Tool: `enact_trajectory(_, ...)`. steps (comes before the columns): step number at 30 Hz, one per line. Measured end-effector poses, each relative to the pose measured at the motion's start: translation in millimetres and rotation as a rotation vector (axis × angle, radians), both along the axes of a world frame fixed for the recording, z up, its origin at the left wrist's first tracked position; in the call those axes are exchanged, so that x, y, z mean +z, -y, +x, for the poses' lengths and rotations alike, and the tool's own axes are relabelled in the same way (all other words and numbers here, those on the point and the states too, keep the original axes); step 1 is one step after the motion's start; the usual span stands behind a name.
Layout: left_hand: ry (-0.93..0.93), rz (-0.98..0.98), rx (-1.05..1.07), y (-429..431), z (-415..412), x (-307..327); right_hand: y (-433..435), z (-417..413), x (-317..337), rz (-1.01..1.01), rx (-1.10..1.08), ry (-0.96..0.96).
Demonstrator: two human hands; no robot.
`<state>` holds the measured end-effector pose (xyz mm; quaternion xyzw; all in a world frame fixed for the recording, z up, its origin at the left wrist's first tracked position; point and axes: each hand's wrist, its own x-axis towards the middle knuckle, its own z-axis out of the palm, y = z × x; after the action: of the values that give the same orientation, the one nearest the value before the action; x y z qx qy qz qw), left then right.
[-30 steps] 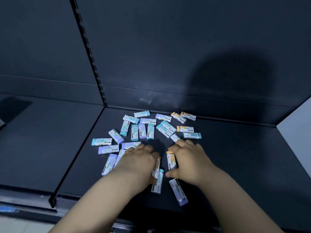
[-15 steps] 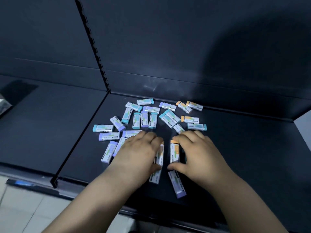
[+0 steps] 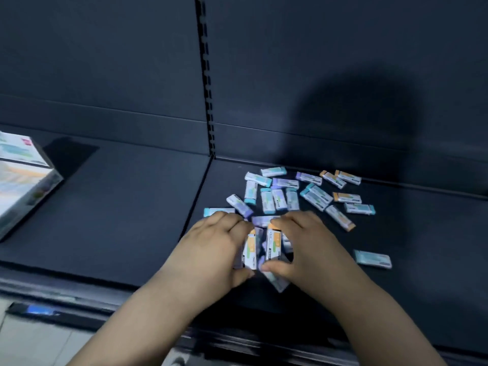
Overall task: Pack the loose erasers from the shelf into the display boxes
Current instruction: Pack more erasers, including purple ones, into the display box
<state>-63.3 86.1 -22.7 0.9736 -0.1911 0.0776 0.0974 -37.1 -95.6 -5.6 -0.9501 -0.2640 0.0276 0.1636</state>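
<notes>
Several small wrapped erasers [image 3: 315, 197] with teal, purple and orange ends lie scattered on the dark shelf [image 3: 132, 220]. My left hand [image 3: 211, 249] and my right hand [image 3: 311, 249] are side by side over the near part of the pile, fingers curled, squeezing a bunch of erasers [image 3: 264, 247] together between them. One teal eraser [image 3: 372, 258] lies alone to the right of my right hand. A white display box [image 3: 23, 178] stands at the far left of the shelf, partly cut off by the frame edge.
A slotted upright [image 3: 207, 75] divides the dark back panel, and a seam runs forward from it across the shelf. The shelf's front edge [image 3: 79, 299] runs below my forearms, with pale floor tiles beyond it at the lower left.
My hands have drawn closer together and gathered several erasers into a bunch between them. One teal eraser now lies apart on the right. The view has swung left, bringing the display box in.
</notes>
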Motion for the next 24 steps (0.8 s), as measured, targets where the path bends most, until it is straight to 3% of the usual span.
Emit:
enact_trajectory(11,0.011,-0.008,-0.013,-167,-12,8,-159,-30,8,0.065,-0.03,0.041)
enact_trajectory(24,0.02,0.039,0.036,-195,-17,7,-186,-22,7,0.058,0.037,0.044)
